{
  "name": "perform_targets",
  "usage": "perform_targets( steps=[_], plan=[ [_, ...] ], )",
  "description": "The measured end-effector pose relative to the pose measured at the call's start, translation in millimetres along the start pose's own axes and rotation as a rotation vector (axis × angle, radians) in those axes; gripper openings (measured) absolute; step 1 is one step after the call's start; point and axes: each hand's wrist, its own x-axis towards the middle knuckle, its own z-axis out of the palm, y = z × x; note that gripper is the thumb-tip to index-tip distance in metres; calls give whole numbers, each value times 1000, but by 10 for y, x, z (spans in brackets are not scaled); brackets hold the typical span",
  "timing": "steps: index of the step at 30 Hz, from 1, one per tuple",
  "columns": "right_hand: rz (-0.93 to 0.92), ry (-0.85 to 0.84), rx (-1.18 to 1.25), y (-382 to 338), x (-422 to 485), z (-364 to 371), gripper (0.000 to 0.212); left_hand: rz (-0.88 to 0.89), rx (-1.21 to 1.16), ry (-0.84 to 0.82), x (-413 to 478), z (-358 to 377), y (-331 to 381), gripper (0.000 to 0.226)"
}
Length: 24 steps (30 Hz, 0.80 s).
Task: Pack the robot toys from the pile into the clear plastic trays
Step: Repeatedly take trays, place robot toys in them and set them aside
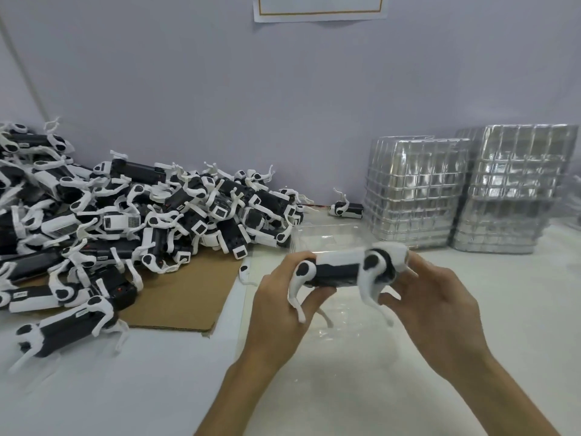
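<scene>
I am looking at a pale lilac wall point(220, 89) with the lower edge of a paper sheet point(320, 7) taped at the top centre of the frame; below it runs a white table point(110, 388). At the left a big pile of black-and-white robot toys point(141, 209) slopes down from the wall, partly on a sheet of brown cardboard point(188, 297); one toy point(63, 332) lies apart from the heap at the lower left, half on the cardboard's front edge. A small loose white part point(243, 273) lies just right of the cardboard.

At the right, against the wall, stand two stacks of clear plastic trays, the nearer-to-centre stack point(412, 190) and the right stack point(509, 190), side by side and touching or nearly so; a single toy point(345, 209) lies on its side just left of them.

In the centre of the frame a single clear tray point(327, 236) lies on the table; how far it reaches toward me I cannot tell, as the plastic blends into the white top. Above it I hold a robot toy point(342, 272) level, legs hanging down; my left hand point(279, 306) curls its fingers and thumb round one end, my right hand point(440, 303) grips the other end, which is blurred.
</scene>
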Motion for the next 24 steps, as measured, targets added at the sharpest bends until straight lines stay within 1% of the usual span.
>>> perform_targets(
  steps=[1, 3, 5, 7, 8, 10, 12, 14, 16, 18, 19, 20, 21, 24],
  plan=[
    [24, -40, 9, -20, -8, 5, 40, -26, -6, -4, -3, 2, 13, 27],
    [9, -72, -148, -6, -28, 43, 30, -39, -5, -23, -15, 0, 39, 35],
    [-35, -42, -313, 48, -70, 110, 26, 18, 72, -50, -23, 1, 56, 43],
    [-44, -40, -372, 86, -120, 181, 18, 50, 142, -93, -31, 16, 82, 45],
    [-59, -36, -392, 110, -140, 200, 20, 58, 153, -109, -29, 17, 81, 44],
    [-95, 40, -404, 116, -138, 212, 18, 92, 175, -111, -12, -15, 29, 39],
    [-143, 153, -409, 92, -96, 160, 18, 97, 206, -96, 20, -89, -82, 43],
    [-194, 219, -441, 62, -52, 77, 18, -33, 179, -54, 48, -158, -212, 50],
    [-233, 291, -480, 33, -20, -4, 8, -257, 83, -3, 39, -178, -317, 50],
    [-290, 329, -555, 13, -11, -48, 21, -471, -41, -34, 17, -168, -402, 43],
    [-314, 326, -586, 12, -9, -59, 29, -535, -90, -74, 5, -160, -444, 36],
    [-336, 314, -607, 22, -8, -62, 35, -567, -122, -122, -7, -157, -469, 29],
    [-357, 297, -622, 39, -9, -61, 39, -571, -143, -172, -15, -152, -473, 28],
    [-405, 222, -725, 87, -33, -8, 47, -514, -171, -285, -33, -93, -445, 33]
  ],
)
